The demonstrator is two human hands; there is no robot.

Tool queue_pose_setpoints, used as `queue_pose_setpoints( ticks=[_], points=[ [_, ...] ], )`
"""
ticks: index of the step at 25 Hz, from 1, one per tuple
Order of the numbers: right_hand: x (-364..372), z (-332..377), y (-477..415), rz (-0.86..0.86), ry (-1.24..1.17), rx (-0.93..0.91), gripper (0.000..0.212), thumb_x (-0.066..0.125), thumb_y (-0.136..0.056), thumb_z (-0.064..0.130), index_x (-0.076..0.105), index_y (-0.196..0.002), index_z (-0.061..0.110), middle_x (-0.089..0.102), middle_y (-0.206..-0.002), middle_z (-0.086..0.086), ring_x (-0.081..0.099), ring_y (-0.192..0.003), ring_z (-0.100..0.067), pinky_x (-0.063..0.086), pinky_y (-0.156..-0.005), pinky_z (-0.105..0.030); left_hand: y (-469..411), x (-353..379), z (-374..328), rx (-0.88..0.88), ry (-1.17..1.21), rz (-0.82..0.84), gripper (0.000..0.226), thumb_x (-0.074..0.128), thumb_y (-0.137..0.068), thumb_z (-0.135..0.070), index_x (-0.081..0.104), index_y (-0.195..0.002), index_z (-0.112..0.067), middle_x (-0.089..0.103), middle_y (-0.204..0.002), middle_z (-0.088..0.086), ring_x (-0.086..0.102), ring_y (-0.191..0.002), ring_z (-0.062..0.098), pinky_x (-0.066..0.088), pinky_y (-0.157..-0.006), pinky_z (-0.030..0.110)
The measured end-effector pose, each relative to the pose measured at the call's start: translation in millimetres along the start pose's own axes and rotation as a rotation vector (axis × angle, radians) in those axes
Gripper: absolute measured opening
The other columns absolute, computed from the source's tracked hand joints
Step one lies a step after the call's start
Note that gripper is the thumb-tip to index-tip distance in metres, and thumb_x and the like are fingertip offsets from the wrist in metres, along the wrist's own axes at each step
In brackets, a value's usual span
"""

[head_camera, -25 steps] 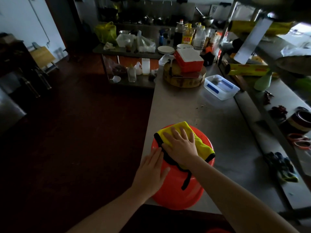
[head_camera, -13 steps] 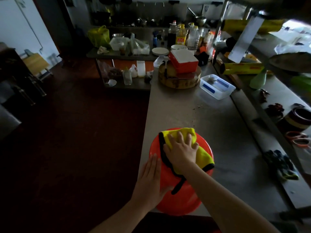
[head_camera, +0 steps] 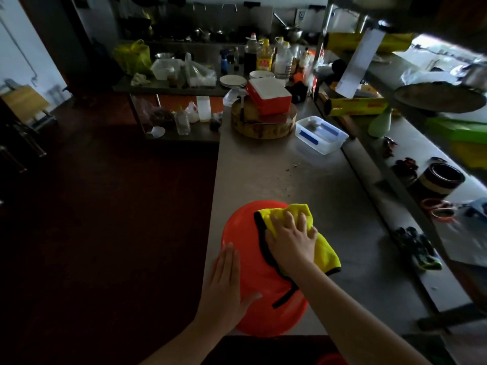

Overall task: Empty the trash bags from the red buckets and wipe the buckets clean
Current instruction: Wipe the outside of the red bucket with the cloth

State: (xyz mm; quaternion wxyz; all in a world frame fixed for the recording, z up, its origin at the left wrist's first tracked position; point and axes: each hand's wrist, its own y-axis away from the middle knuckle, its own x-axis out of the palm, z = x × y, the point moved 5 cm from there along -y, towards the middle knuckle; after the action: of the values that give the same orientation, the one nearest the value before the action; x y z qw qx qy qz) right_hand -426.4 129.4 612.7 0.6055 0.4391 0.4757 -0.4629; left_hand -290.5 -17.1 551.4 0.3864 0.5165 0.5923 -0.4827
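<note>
Upturned red plastic bucket [head_camera: 250, 246], lower centre | left hand [head_camera: 226, 283] flat, steadying its side | right hand [head_camera: 290, 243], fingers curled, presses yellow microfibre cloth [head_camera: 324, 251], wiping

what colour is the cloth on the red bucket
The cloth is yellow with black edging, clearest in the head view.

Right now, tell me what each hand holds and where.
The right hand grips the yellow cloth, bunching its middle on the upturned red bucket. The left hand lies flat against the bucket's side, gripping nothing.

No legible text or labels.
</note>
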Motion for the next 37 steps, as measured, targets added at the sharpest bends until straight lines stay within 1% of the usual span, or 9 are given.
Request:
queue_pose_setpoints(
  ticks=[4, 7, 12, 15, 21, 26, 29, 34, 37],
  points=[
    [9, 58, 24, 0.061, -0.035, -0.168, 0.053, 0.027, -0.103, 0.059, 0.027, -0.154, 0.045, 0.011, -0.168, 0.003, -0.005, -0.155, -0.034, 0.004, -0.119, -0.064, 2, -1, 1, -0.026, -0.012, 0.022, 0.109, 0.038, -0.088, -0.082, 0.016, -0.157, -0.002, 0.008, -0.166, 0.015, 0.008, -0.154, 0.026, 0.014, -0.121, 0.041],
    [6, 55, 28, 0.05, -0.011, -0.244, 0.052, 0.027, -0.103, 0.061, 0.029, -0.153, 0.047, 0.013, -0.167, 0.007, -0.003, -0.156, -0.029, 0.01, -0.12, -0.061, 3, -2, 1, -0.065, -0.027, 0.03, 0.108, 0.035, -0.088, -0.083, 0.014, -0.158, -0.003, 0.006, -0.167, 0.013, 0.004, -0.154, 0.024, 0.014, -0.121, 0.043],
    [-5, -25, 12, -0.028, 0.085, -0.005, 0.055, 0.029, -0.099, 0.067, 0.039, -0.149, 0.046, 0.021, -0.165, 0.01, 0.005, -0.154, -0.028, 0.017, -0.119, -0.056, 3, 2, 0, -0.047, -0.015, 0.04, 0.108, 0.031, -0.088, -0.082, 0.004, -0.159, -0.006, 0.0, -0.167, 0.014, 0.005, -0.154, 0.028, 0.02, -0.123, 0.047],
    [-5, -20, 18, -0.027, 0.05, 0.068, 0.055, 0.028, -0.1, 0.064, 0.037, -0.151, 0.044, 0.019, -0.166, 0.006, 0.001, -0.155, -0.032, 0.015, -0.119, -0.058, 2, 1, 0, -0.038, -0.011, 0.024, 0.107, 0.032, -0.088, -0.081, 0.006, -0.159, -0.005, 0.001, -0.167, 0.014, 0.006, -0.154, 0.029, 0.017, -0.123, 0.045],
    [11, 47, 56, 0.053, 0.018, -0.191, 0.055, 0.026, -0.103, 0.061, 0.023, -0.155, 0.046, 0.01, -0.168, 0.007, -0.005, -0.156, -0.03, 0.008, -0.12, -0.06, 4, -2, -1, -0.037, -0.002, -0.002, 0.101, 0.031, -0.091, -0.08, 0.016, -0.158, -0.006, 0.015, -0.164, 0.015, 0.018, -0.152, 0.028, 0.022, -0.122, 0.045],
    [-4, -17, 40, -0.031, 0.071, -0.025, 0.056, 0.032, -0.098, 0.067, 0.04, -0.149, 0.046, 0.024, -0.164, 0.011, 0.01, -0.154, -0.027, 0.021, -0.116, -0.054, 3, 0, -1, -0.046, -0.021, 0.05, 0.106, 0.027, -0.089, -0.084, -0.004, -0.159, -0.011, -0.006, -0.167, 0.009, 0.002, -0.154, 0.027, 0.013, -0.123, 0.047],
    [-5, -23, 43, -0.038, 0.046, 0.046, 0.055, 0.032, -0.1, 0.065, 0.04, -0.15, 0.044, 0.024, -0.165, 0.008, 0.007, -0.154, -0.029, 0.017, -0.118, -0.053, 3, 1, -1, -0.049, -0.022, 0.051, 0.107, 0.026, -0.088, -0.083, -0.004, -0.159, -0.009, -0.005, -0.168, 0.01, 0.002, -0.154, 0.027, 0.016, -0.122, 0.047],
    [7, 36, 73, 0.044, -0.015, -0.139, 0.055, 0.029, -0.102, 0.06, 0.029, -0.155, 0.044, 0.013, -0.167, 0.008, -0.001, -0.155, -0.03, 0.012, -0.119, -0.056, 4, 3, 0, -0.047, -0.039, 0.066, 0.102, 0.022, -0.092, -0.08, 0.012, -0.158, -0.004, 0.008, -0.166, 0.015, 0.01, -0.154, 0.027, 0.026, -0.121, 0.05],
    [6, 26, 77, 0.023, -0.023, -0.194, 0.054, 0.028, -0.102, 0.062, 0.032, -0.153, 0.045, 0.017, -0.166, 0.011, 0.003, -0.156, -0.028, 0.016, -0.119, -0.056, 3, 3, 0, -0.041, -0.063, 0.051, 0.1, 0.022, -0.093, -0.078, 0.012, -0.158, -0.003, 0.008, -0.166, 0.017, 0.01, -0.154, 0.029, 0.027, -0.119, 0.054]
  ],
)
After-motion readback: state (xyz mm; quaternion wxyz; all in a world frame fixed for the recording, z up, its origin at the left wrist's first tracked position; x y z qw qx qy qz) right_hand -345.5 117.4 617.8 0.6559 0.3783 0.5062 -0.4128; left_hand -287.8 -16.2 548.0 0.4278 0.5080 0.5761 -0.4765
